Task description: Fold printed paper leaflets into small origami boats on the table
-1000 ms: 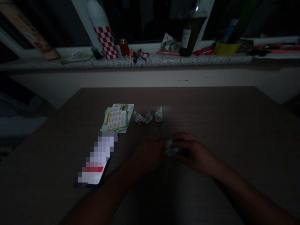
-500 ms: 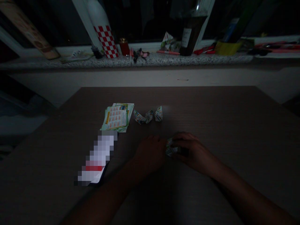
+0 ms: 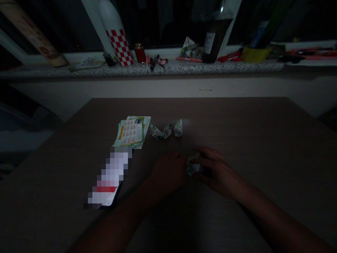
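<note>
Both my hands meet at a small folded piece of printed paper (image 3: 194,169) low over the dark wooden table. My right hand (image 3: 214,167) grips it from the right, thumb below and fingers bent over its top. At its left edge is my left hand (image 3: 170,170), closed, with its thumb side against the paper; its fingertips are mostly hidden. Farther back stand folded paper pieces (image 3: 178,128) of the same print, one single and another winged shape (image 3: 161,131) beside it. To their left lies a stack of printed paper slips (image 3: 131,132).
A phone (image 3: 109,179) with a lit, pixelated screen lies left of my left arm. Behind the table (image 3: 250,123), a speckled stone sill (image 3: 168,69) carries a red-and-white checked bottle (image 3: 119,45), a dark bottle (image 3: 210,44), a small red jar (image 3: 139,52) and a yellow holder (image 3: 255,54).
My right fingers have shifted slightly over the folded paper, and the paper has turned a little. My left hand stays nearly still; everything else on the table is unmoved.
</note>
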Tool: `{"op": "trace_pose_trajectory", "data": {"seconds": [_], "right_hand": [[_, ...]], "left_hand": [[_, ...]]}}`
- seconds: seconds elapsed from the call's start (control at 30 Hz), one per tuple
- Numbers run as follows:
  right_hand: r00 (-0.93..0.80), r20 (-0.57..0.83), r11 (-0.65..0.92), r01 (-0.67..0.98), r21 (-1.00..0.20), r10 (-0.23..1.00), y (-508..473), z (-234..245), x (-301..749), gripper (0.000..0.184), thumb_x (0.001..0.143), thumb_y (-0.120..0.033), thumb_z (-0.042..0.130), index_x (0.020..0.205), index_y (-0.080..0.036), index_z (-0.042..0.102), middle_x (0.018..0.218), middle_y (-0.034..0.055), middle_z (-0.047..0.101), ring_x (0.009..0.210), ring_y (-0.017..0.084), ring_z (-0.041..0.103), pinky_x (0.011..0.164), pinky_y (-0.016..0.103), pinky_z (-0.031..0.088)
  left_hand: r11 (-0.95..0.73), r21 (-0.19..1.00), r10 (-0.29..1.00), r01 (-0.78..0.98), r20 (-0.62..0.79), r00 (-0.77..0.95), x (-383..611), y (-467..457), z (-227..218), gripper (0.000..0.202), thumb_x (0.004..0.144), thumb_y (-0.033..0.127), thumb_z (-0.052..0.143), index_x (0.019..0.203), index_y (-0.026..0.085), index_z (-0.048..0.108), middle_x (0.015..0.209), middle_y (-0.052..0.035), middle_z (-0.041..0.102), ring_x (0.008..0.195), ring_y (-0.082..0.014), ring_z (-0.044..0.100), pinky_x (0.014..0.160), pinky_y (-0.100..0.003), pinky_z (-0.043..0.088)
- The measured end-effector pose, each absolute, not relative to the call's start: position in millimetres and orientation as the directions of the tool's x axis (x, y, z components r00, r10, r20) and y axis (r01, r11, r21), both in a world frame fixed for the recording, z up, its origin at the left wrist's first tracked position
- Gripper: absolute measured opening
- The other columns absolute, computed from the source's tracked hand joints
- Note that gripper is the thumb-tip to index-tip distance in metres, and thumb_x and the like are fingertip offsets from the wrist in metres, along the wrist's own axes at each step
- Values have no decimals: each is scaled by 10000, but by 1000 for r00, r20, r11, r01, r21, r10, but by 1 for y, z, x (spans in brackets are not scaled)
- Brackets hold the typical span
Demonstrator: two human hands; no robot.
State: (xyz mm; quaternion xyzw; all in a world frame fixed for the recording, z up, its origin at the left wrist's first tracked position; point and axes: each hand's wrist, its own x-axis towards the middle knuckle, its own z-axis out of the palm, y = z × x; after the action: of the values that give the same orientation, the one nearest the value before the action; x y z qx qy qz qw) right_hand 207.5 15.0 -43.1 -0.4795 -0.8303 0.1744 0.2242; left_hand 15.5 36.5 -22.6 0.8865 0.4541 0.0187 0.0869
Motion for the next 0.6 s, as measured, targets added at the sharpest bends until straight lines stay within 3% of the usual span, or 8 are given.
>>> {"op": "trace_pose_trajectory", "data": {"seconds": [0.33, 0.6], "right_hand": [[-511, 147, 521, 741, -423, 847, 15, -42, 209, 339, 802, -236, 652, 1140, -262, 670, 1413, 122, 436, 1299, 318, 394, 1040, 506, 345], [-506, 145, 514, 736, -441, 850, 18, -41, 207, 358, 751, -216, 692, 1104, -273, 690, 1391, 116, 468, 1282, 331, 413, 1032, 521, 344]], "left_hand": [[-544, 195, 821, 816, -79, 566, 16, 34, -21, 221, 902, 262, 416, 970, 172, 606, 921, -80, 637, 818, -225, 609, 729, -347, 479], [-555, 174, 818, 813, -66, 572, 17, 35, -19, 206, 879, 248, 437, 942, 166, 616, 911, -91, 643, 781, -229, 610, 695, -351, 473]]}}
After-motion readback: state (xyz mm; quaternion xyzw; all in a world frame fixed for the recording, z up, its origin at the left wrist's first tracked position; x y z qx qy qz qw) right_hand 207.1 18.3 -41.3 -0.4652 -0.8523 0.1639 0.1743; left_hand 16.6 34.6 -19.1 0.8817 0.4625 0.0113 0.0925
